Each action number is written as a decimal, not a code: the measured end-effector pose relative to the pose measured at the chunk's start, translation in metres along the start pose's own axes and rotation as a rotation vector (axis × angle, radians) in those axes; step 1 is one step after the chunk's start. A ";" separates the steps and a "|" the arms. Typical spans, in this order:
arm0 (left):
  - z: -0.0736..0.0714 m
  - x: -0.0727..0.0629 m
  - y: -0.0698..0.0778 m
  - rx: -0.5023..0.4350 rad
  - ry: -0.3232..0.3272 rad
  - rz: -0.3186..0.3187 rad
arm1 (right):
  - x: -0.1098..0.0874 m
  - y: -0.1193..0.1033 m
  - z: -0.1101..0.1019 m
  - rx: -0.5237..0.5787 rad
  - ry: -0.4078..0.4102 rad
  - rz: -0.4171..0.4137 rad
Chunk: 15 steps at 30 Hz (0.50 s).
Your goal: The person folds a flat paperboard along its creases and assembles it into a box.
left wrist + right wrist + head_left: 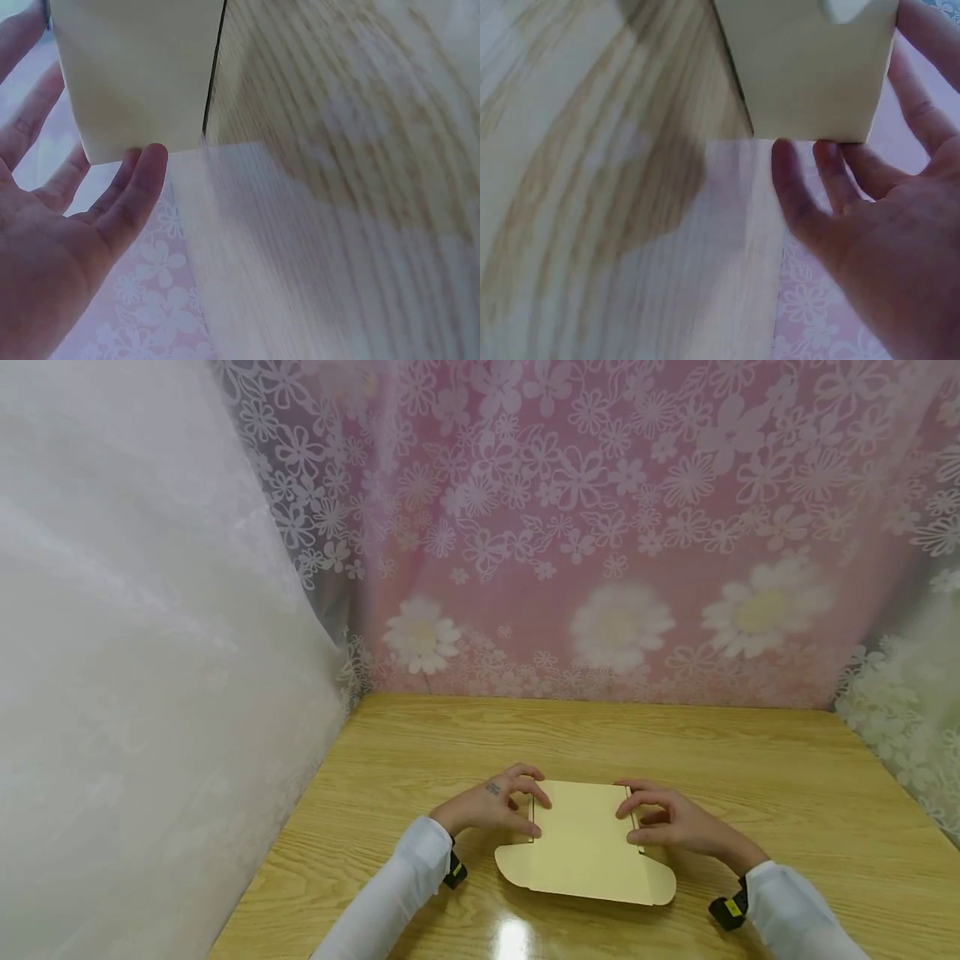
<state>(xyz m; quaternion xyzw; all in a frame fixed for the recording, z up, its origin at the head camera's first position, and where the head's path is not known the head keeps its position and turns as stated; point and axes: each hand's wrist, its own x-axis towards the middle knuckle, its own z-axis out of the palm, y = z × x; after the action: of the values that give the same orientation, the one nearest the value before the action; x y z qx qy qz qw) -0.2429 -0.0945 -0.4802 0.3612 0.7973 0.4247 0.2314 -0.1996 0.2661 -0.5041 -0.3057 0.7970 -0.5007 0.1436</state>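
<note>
A pale yellow cardboard box (583, 827) lies on the wooden table. Its flap, with a rounded tab at each end, extends towards me. At the box's left side is my left hand (495, 803), gripping it with the thumb near the side edge and fingers over the top. My right hand (678, 822) grips the opposite side in much the same way, fingers bent over the edge. In the left wrist view, fingertips touch the far end of the box's side wall (139, 82). Likewise, the right wrist view has fingertips at the end of the other side wall (810, 82).
The wood-grain table (420, 735) extends around the box. Behind it hangs a pink curtain (525, 527) with white flowers, and a whitish sheet (150, 652) hangs along the left. Each wrist wears a small black camera, such as the right one (727, 910).
</note>
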 end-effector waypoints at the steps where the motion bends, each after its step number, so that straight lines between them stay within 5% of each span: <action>1: 0.000 0.000 0.001 0.002 -0.002 -0.004 | 0.001 -0.001 0.000 -0.001 -0.012 0.018; 6: 0.002 0.000 0.004 0.049 -0.017 -0.007 | 0.000 -0.008 0.000 -0.003 -0.046 0.060; 12: -0.001 -0.002 0.005 0.239 -0.050 0.033 | -0.005 0.002 -0.007 -0.087 -0.061 -0.136; 15: -0.002 -0.004 0.008 0.224 -0.054 0.011 | -0.005 0.003 -0.008 -0.105 -0.097 -0.166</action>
<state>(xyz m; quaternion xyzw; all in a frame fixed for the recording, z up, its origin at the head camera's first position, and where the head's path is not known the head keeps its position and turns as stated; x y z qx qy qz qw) -0.2383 -0.0958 -0.4718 0.4007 0.8312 0.3242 0.2086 -0.2013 0.2757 -0.5035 -0.4018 0.7862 -0.4530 0.1237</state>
